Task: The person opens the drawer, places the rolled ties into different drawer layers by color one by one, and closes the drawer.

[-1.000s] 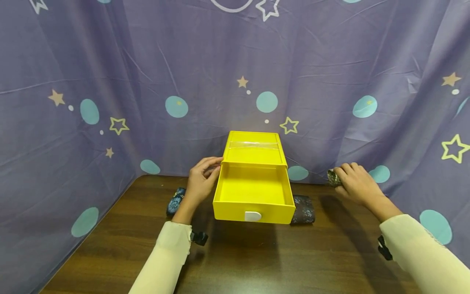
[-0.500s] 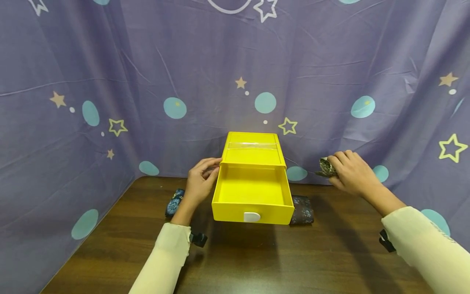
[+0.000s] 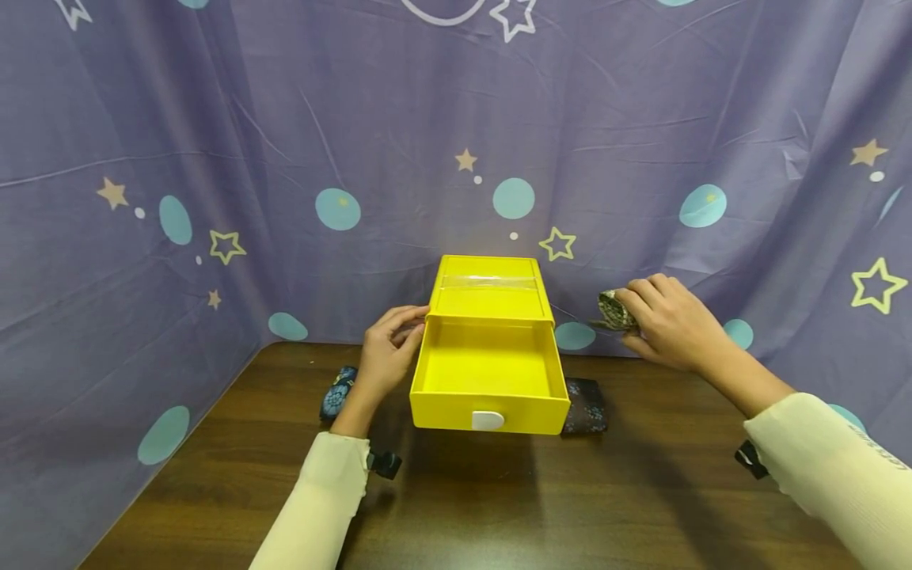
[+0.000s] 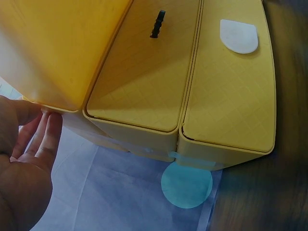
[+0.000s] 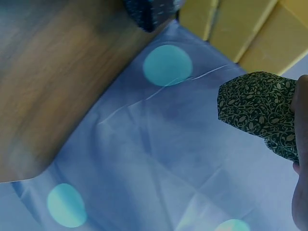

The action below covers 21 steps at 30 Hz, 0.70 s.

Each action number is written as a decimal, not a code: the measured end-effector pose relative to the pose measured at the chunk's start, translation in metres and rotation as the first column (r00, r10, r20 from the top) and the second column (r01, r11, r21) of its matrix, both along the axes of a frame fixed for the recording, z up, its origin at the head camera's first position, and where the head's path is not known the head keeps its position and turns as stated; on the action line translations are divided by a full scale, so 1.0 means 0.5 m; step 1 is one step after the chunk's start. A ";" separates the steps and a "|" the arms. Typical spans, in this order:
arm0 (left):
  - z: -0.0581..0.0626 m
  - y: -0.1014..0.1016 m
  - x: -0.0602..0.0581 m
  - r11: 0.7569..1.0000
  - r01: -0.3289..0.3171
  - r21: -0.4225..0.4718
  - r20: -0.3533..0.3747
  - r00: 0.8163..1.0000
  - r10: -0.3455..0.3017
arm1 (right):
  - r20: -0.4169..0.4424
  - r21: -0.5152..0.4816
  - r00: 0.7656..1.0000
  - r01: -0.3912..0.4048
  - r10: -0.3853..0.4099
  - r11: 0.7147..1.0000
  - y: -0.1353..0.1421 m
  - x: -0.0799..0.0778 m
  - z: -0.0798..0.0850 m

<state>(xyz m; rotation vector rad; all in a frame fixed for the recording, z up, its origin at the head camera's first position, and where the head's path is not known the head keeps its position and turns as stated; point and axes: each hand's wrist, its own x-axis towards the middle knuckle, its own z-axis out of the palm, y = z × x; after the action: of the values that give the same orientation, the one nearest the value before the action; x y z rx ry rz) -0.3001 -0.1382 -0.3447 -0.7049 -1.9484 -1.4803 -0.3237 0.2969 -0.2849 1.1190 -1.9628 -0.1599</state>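
Observation:
A yellow drawer unit (image 3: 490,286) stands on the table with its top drawer (image 3: 492,413) pulled out; the drawer's inside is bare. My left hand (image 3: 388,352) touches the unit's left side near the top drawer, fingers fairly straight. In the left wrist view, that hand's fingertips (image 4: 50,118) meet the yellow edge. To the right of the unit, my right hand (image 3: 673,324) grips a rolled cloth (image 3: 614,310) above the table. The right wrist view shows the cloth (image 5: 257,103) as dark green with a pale leafy pattern; its gripped end is hidden.
A blue floral cloth bundle (image 3: 338,393) lies left of the unit, partly behind my left wrist. A dark floral folded cloth (image 3: 586,408) lies close by its right side. Behind the wooden table (image 3: 470,507) hangs a purple curtain (image 3: 399,119). Two lower drawers (image 4: 144,77) are closed.
My right hand has moved left and slightly up with the rolled cloth, nearer the drawer unit. My left hand has stayed at the unit's side.

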 end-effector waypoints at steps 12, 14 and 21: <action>-0.003 0.000 -0.002 1.000 0.007 0.009 0.013 1.000 -0.007 | -0.097 -0.014 0.990 -0.105 0.104 0.994 -0.060 0.045 0.044; -0.003 0.000 -0.003 1.000 0.008 0.009 0.014 1.000 -0.008 | -0.117 -0.013 0.987 -0.110 0.107 0.994 -0.071 0.052 0.048; -0.004 0.001 -0.004 1.000 0.008 0.012 0.025 1.000 -0.008 | -0.177 -0.019 0.974 -0.148 0.143 0.989 -0.104 0.075 0.060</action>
<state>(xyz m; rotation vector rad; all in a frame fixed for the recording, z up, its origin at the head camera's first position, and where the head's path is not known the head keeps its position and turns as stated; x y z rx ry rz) -0.3021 -0.1375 -0.3469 -0.6931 -1.9563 -1.5105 -0.2863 0.2447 -0.2549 1.1823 -1.7162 -0.1431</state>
